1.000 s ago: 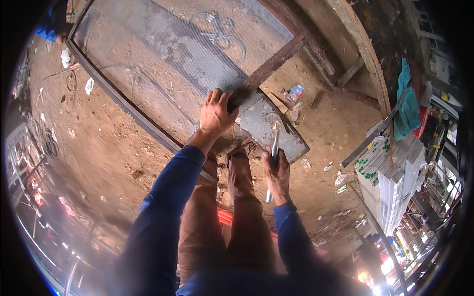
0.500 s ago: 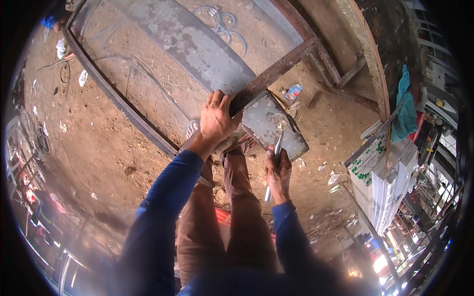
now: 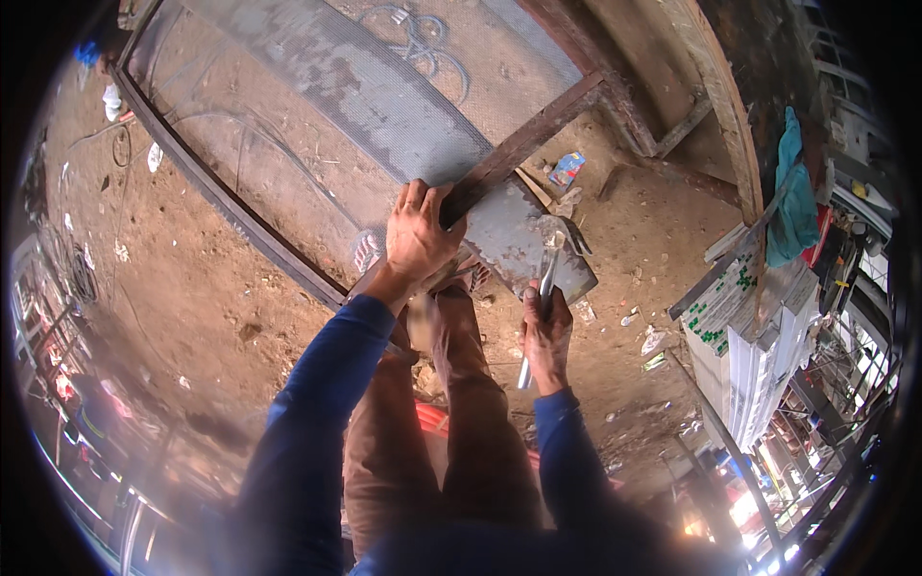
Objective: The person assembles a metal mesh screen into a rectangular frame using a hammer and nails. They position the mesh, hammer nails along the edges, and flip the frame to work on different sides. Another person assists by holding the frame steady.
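Observation:
My left hand (image 3: pixel 423 235) is wrapped over the end of a rusty brown metal frame (image 3: pixel 528 134), fingers curled across the bar. Part of that bar is hidden under the palm. My right hand (image 3: pixel 546 336) grips a claw hammer (image 3: pixel 548 274) by its silver shaft, with the head pointing away from me. The hammer head overlaps a grey, worn metal plate (image 3: pixel 509 226) in this view; whether they touch I cannot tell. Below the left hand, my feet and brown trouser legs stand by the frame.
A long grey mesh-patterned strip (image 3: pixel 355 82) lies within the frame, near a coiled cable (image 3: pixel 423 48). At right are stacked pale boards (image 3: pixel 749 355) and a teal cloth (image 3: pixel 790 206). A blue packet (image 3: pixel 567 169) lies on the dirt floor (image 3: pixel 221 298).
The hammer has turned slightly, and its head sits a little higher and further right. My left hand keeps its hold on the frame. The whole view has shifted slightly.

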A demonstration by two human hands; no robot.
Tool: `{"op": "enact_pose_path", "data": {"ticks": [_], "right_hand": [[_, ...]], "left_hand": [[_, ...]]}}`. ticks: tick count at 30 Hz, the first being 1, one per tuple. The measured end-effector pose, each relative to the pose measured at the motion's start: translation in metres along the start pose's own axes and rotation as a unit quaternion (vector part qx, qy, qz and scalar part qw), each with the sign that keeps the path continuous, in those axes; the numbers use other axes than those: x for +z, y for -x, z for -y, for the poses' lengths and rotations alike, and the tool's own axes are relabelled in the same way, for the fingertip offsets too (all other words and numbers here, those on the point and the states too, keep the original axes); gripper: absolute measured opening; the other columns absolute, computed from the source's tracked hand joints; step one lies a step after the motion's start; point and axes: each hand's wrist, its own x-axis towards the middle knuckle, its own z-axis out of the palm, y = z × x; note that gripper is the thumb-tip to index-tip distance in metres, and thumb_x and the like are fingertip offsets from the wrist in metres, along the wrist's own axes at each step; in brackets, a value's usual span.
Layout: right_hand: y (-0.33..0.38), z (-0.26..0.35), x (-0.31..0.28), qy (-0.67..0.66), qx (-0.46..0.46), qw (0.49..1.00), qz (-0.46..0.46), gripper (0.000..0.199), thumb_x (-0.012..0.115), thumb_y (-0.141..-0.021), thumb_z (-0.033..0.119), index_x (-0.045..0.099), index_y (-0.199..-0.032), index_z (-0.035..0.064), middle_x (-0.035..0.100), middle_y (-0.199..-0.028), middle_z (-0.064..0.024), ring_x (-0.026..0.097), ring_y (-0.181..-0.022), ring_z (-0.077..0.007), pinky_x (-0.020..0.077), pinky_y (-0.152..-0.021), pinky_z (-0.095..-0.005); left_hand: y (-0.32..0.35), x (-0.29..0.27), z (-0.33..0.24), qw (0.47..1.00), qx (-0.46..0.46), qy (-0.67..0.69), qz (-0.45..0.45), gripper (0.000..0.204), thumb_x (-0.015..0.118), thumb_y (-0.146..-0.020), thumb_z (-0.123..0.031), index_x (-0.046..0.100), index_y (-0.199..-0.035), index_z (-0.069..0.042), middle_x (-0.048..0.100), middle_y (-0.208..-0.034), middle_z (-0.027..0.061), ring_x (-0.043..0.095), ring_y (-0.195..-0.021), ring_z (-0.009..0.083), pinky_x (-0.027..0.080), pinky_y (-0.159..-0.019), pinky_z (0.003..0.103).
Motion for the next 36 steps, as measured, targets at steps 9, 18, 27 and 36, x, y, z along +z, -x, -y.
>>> {"op": "enact_pose_path", "data": {"ticks": [9,18,27,36], "right_hand": [[-0.003,-0.006,-0.011,0.031,-0.048,0.998,0.006,0.052,0.072,-0.111,0.049,0.069,-0.127,0.0003,0.064,-0.088,-0.0061,0.056,-0.077,-0.0153,0.0498,-0.07,-0.0344],[-0.012,-0.007,-0.017,0.046,-0.019,0.999,0.006,0.047,0.072,-0.111,0.045,0.069,-0.126,-0.0002,0.067,-0.088,-0.0097,0.06,-0.077,-0.0181,0.0513,-0.07,-0.0381],[-0.019,0.01,-0.011,0.032,-0.066,0.997,-0.007,0.046,0.07,-0.112,0.043,0.069,-0.125,-0.0012,0.068,-0.091,-0.0116,0.062,-0.079,-0.0211,0.0533,-0.074,-0.0383],[-0.029,0.027,-0.005,0.043,-0.075,0.996,0.01,0.044,0.069,-0.113,0.041,0.067,-0.124,-0.0012,0.067,-0.086,-0.0114,0.059,-0.073,-0.0212,0.0516,-0.068,-0.0396]], "left_hand": [[-0.02,0.013,-0.018,0.998,0.031,-0.006,-0.046,0.051,0.091,-0.083,-0.025,0.072,-0.125,-0.002,0.063,-0.108,0.0194,0.065,-0.103,0.0405,0.057,-0.088,0.052],[-0.044,0.034,-0.031,0.997,0.04,0.0,-0.071,0.051,0.092,-0.083,-0.024,0.07,-0.125,-0.004,0.062,-0.107,0.0203,0.065,-0.1,0.0418,0.056,-0.086,0.054],[-0.047,0.035,-0.035,0.998,0.03,-0.011,-0.055,0.052,0.091,-0.084,-0.026,0.069,-0.126,-0.004,0.063,-0.108,0.02,0.066,-0.103,0.0427,0.056,-0.089,0.054],[-0.053,0.039,-0.034,0.998,0.024,-0.005,-0.06,0.05,0.091,-0.084,-0.026,0.07,-0.124,-0.004,0.064,-0.106,0.019,0.066,-0.1,0.0423,0.057,-0.088,0.053]]}}
